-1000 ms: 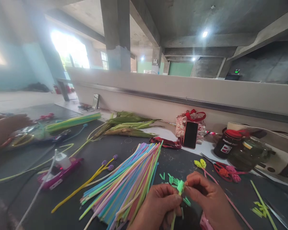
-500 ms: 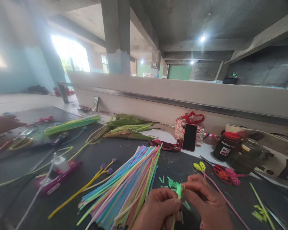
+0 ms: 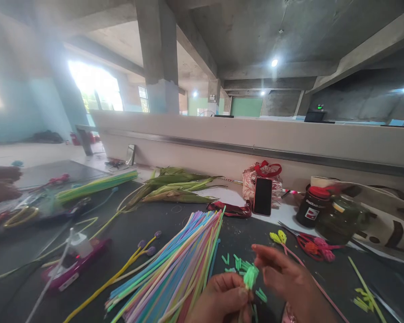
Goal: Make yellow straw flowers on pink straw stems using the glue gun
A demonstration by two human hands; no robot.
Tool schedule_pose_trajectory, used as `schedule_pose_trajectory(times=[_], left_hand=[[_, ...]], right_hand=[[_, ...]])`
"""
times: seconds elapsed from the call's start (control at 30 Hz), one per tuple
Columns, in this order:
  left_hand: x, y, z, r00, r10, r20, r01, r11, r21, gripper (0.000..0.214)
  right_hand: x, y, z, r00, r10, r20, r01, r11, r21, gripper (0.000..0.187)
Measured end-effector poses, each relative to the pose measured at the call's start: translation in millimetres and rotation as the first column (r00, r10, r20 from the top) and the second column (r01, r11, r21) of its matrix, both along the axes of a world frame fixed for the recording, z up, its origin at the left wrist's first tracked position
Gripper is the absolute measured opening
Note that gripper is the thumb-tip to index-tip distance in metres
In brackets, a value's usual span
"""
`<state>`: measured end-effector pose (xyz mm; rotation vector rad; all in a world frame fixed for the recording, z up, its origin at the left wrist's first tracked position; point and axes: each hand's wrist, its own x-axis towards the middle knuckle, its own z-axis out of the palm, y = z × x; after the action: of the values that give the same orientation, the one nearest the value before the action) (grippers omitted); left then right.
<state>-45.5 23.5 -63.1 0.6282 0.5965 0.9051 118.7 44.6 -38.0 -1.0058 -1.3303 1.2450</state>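
My left hand [image 3: 222, 298] is closed in a pinch on a small bundle of green straw pieces [image 3: 250, 276], held upright near the bottom edge. My right hand [image 3: 286, 280] sits just to the right of the bundle, its fingers stretched toward the green tips and holding nothing. Several loose green straw bits [image 3: 237, 263] lie on the dark table [image 3: 155, 220] just beyond both hands. A fan of pastel straws [image 3: 182, 260] spreads to the left of my left hand.
A pink glue gun [image 3: 72, 264], yellow stems with purple buds [image 3: 144, 246], corn husks [image 3: 175, 184], a black phone [image 3: 262, 196] against a red bag, jars [image 3: 326, 211] and red scissors [image 3: 309, 244] lie around. Another person's hand [image 3: 0, 179] is at far left.
The view has tilted upward, so my hands sit lower in the picture. My right fingers have come off the green bundle and opened. The other person's hand at left has drawn back.
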Motion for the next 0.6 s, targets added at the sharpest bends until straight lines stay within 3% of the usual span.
schedule_pose_trajectory(times=[0.1,0.2,0.43,0.6], left_hand=[[0.2,-1.9,1.2,0.999,-0.028,0.015,0.028,0.999,0.029,0.035],[1.8,-4.1,3.0,0.999,-0.03,0.044,0.029,0.999,0.018,0.035],[4.6,-7.1,7.5,1.0,-0.019,0.018,0.019,1.0,0.002,0.033],[4.4,-5.3,7.6,0.998,0.024,-0.061,-0.022,0.999,0.024,0.031]], right_hand=[[-1.2,-0.3,-6.7,0.981,0.192,-0.04,-0.194,0.98,-0.038,0.054],[-1.2,-1.9,-9.0,0.954,0.299,0.0,-0.299,0.952,-0.069,0.06],[-5.6,-3.4,-5.4,0.939,0.321,-0.124,-0.338,0.929,-0.149,0.047],[-6.8,-3.6,-2.3,0.943,0.323,-0.083,-0.332,0.933,-0.138,0.037]])
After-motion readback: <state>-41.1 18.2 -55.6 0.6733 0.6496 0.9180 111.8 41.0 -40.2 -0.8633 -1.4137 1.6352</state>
